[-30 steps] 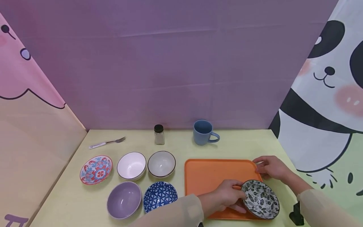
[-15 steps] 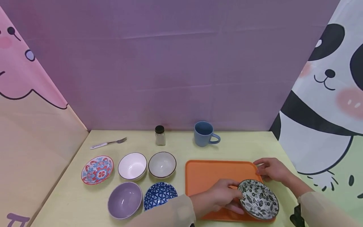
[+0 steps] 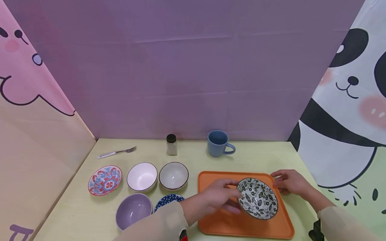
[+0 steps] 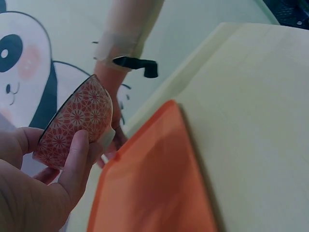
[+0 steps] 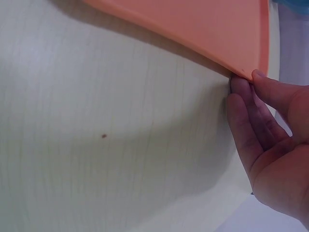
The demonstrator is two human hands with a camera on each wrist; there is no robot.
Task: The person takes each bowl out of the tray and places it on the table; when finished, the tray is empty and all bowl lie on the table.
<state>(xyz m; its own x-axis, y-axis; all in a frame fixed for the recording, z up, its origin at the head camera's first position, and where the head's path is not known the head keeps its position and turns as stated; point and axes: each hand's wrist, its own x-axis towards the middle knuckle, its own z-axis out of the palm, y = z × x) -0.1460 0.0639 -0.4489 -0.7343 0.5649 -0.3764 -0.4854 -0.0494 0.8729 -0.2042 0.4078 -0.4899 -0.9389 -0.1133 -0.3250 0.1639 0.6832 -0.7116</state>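
My left hand [image 3: 218, 195] grips the left rim of a bowl [image 3: 257, 199] with a black-and-white leaf pattern inside. The bowl is tilted and held above the orange tray [image 3: 247, 231]. Its outside, in the left wrist view, has a red flower pattern [image 4: 77, 121], with the thumb and fingers on opposite sides of the wall. At the tray's far right corner, my right hand [image 3: 291, 182] holds the edge. Seen from the right wrist, the thumb lies on top of the tray corner [image 5: 253, 70] and fingers are underneath it.
Left of the tray stand a white bowl [image 3: 141, 176], a grey-white bowl [image 3: 173, 175], a purple bowl [image 3: 134, 211] and a blue patterned bowl [image 3: 169, 199], partly hidden by my left sleeve. A red-blue plate [image 3: 105, 180], fork [image 3: 117, 152], black-capped shaker [image 3: 172, 145] and blue mug [image 3: 217, 144] lie beyond.
My left hand has carried the leaf-patterned bowl left and away from me, from the tray's near right corner to over its middle right. The right hand stays at the tray corner.
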